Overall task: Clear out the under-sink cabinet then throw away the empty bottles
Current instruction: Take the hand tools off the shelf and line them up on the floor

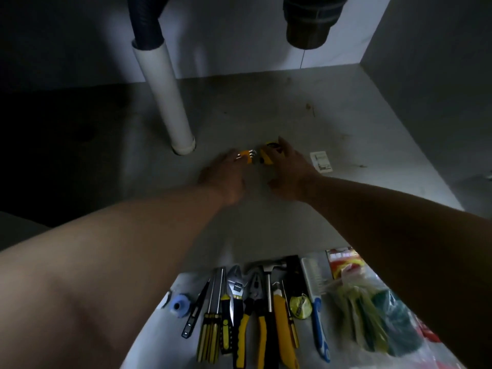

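Both my arms reach into the grey under-sink cabinet (292,102). My left hand (226,174) has its fingers on a yellow holder of hex keys (247,156) that lies on the cabinet floor. My right hand (288,169) curls over a yellow and black tape measure (267,153) right beside it. How firm either grip is stays unclear in the dim light. No bottles show in the cabinet.
A white drain pipe (165,97) stands at the back left. A small white card (321,161) lies right of my right hand. In front of the cabinet, on the floor, lie several hand tools (253,310), a blue brush (318,318) and a plastic bag (378,310).
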`<state>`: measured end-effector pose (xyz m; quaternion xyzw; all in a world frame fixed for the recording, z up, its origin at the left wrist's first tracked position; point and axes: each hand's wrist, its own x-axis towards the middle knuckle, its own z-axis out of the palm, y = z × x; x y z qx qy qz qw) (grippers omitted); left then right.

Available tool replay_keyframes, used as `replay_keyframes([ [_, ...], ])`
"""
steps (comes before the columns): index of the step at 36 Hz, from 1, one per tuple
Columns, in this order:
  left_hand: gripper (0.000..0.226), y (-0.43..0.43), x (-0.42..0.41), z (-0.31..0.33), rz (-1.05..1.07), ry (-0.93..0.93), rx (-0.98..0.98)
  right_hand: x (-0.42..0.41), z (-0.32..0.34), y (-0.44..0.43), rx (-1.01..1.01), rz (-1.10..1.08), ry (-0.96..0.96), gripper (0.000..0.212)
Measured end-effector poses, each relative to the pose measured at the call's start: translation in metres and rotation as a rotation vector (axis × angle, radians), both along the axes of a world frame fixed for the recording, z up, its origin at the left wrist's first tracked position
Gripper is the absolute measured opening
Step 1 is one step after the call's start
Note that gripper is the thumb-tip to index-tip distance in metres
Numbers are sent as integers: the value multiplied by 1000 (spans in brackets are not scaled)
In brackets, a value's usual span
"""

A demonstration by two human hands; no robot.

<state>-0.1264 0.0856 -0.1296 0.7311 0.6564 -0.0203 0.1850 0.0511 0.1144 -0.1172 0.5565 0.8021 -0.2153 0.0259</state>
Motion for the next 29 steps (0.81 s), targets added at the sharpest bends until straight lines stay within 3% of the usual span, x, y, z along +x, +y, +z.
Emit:
replay_keyframes([
  [5,55,-14,1,2,39,2,87,-2,3,-7,40,51,-63,86],
  [9,47,-12,7,8,57,37,98,2,12,-17,100,65,-92,68],
  [14,67,7,12,9,50,-34,62,19,9,-33,131,74,-16,54],
  [23,31,-1,26,12,72,-75,167,63,-4,-68,91,85,114,71],
  [29,47,-32,39,10,213,-280,-9,86,1,-107,50,89,196,67],
])
